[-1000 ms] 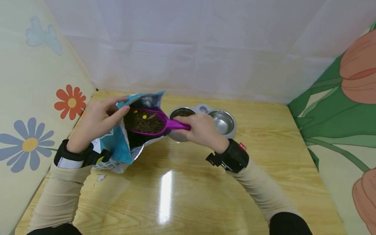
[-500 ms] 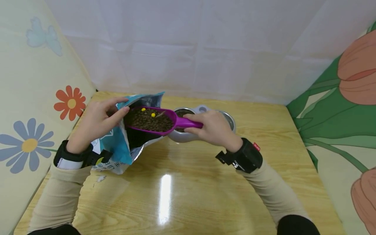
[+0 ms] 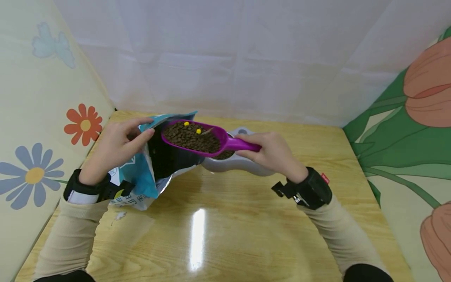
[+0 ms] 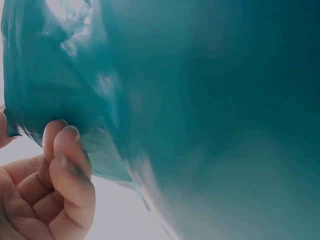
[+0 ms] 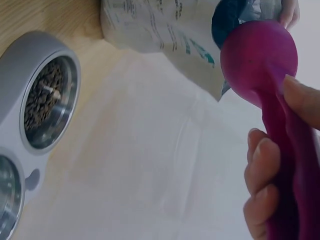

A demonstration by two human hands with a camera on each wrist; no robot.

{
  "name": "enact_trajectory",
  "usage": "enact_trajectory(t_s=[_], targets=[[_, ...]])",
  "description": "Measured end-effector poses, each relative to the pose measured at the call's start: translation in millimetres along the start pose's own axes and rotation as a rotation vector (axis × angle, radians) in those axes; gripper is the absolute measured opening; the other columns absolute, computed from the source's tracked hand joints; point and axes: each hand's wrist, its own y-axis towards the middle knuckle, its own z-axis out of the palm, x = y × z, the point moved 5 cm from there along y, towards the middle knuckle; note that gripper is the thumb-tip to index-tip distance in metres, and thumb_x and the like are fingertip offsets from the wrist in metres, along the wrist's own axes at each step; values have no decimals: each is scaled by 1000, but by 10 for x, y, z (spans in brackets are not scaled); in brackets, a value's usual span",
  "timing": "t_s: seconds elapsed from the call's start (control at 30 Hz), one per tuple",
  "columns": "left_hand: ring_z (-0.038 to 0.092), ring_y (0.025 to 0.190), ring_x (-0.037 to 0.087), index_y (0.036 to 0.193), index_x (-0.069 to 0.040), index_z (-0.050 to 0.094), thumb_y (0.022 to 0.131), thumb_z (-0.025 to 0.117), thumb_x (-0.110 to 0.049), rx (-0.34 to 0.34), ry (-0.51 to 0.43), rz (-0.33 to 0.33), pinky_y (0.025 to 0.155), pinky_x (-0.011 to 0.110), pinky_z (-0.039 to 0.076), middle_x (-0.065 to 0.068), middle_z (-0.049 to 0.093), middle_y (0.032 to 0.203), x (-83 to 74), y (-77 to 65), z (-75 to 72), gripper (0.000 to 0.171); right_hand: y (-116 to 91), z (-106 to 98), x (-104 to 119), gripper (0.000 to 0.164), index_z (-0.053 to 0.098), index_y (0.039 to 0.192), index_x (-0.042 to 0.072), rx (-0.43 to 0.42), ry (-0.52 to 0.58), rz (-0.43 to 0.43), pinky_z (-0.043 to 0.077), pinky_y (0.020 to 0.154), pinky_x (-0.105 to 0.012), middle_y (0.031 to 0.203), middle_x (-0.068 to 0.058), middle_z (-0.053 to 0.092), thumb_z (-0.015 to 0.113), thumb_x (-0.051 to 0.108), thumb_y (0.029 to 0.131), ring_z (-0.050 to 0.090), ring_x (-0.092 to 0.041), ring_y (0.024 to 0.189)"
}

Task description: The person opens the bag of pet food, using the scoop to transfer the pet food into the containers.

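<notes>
- Up it came: the right hand (image 3: 276, 154) gripped the purple scoop (image 3: 243, 144), fingers curled round its handle, brown kibble (image 3: 190, 140) heaped high across the bag's mouth!
- A level, unhurried lift looked best, lest that heap spill.
- The left hand (image 3: 121, 147) pinched the rim of the teal-and-white bag (image 3: 141, 178); keeping it wide seemed wise.
- Compared with a second earlier, the purple scoop had risen and swung right.
- Beyond, the grey double-bowl feeder (image 3: 225, 167) stood part-hidden, kibble in one bowl.
</notes>
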Motion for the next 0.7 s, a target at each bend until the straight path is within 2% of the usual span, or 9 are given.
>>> enact_trajectory(t_s=[0.2,0.27,0.37,0.47,0.57,0.7], targets=[[46,44,6,111,3,60,87,60,-11,0,-5,6,39,22,33,-1,52,54,-9,-1,-5,27,-90,-112,-108,42,68,106,2,-48,-28,26,28,44,-23,62,-4,64,78,19,70,38,-4,43],[45,44,6,111,3,61,87,60,-11,-1,-7,9,39,23,33,-1,50,53,-9,2,-2,27,-128,-151,-151,43,67,106,2,-65,-41,27,27,44,-24,67,-7,66,75,28,74,36,-5,42],[44,43,6,111,2,61,87,60,-11,-3,-5,12,39,23,32,-3,49,52,-9,6,1,27,-186,-215,-215,53,68,106,2,-90,-47,33,25,44,-24,72,-11,67,62,48,80,32,-6,43],[43,42,5,111,2,61,88,60,-12,-3,2,14,39,24,31,-4,48,51,-6,8,2,28,-244,-282,-273,67,68,106,2,-108,-45,43,25,43,-24,73,-12,67,47,61,81,33,-6,43],[44,42,5,112,2,61,88,60,-13,0,4,13,39,24,32,-4,48,50,1,7,4,28,-313,-353,-330,62,67,106,0,-116,-47,65,25,42,-23,74,-13,68,52,56,81,32,-4,42],[44,42,5,113,2,60,88,59,-12,3,-11,13,40,24,33,-4,48,51,17,7,4,29,-421,-437,-421,44,67,106,0,-122,-84,115,25,43,-23,79,-14,68,72,33,77,32,-6,42]])
